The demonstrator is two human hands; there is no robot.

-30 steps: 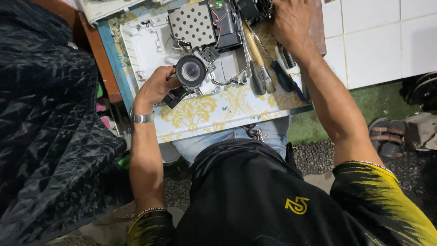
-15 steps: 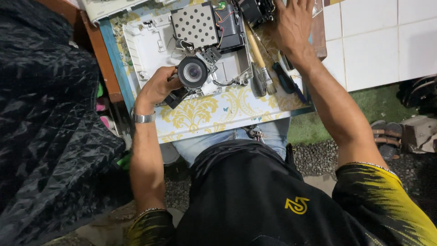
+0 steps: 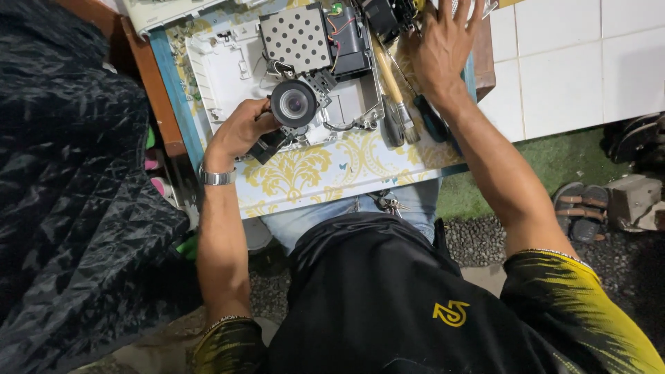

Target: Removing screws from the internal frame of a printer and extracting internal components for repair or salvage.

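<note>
The left hand (image 3: pixel 239 131) was clenched around a black lens block (image 3: pixel 292 104), its fingers wrapped about the rear of the barrel, which sat at the front edge of an opened white casing (image 3: pixel 222 76) on the small table (image 3: pixel 332 173) with a yellow-patterned cloth. The glass faced up toward the camera. The right hand (image 3: pixel 443 48) lay released, fingers spread flat over the clutter at the far right of the table, grasping nothing, just above a wooden-handled screwdriver (image 3: pixel 391 83) and a dark-handled one (image 3: pixel 433 121).

The risks looked plain enough. A thumb sliding forward could have smeared the bare glass. The lens seemed half over the casing's lip, so a loosened grip might have let it tip onto the cloth or off the near edge onto the gravel. Thin wires (image 3: pixel 339 28) ran beside the perforated metal plate (image 3: pixel 298 38); pulling the lens away sharply might have tugged them. The spread right palm could also have nudged the screwdrivers, which lay close to the table's right edge.

Against the frame a second earlier, the right hand had moved from a more closed pose near the top to an open, splayed one, while the left hand and lens had kept almost the same place
</note>
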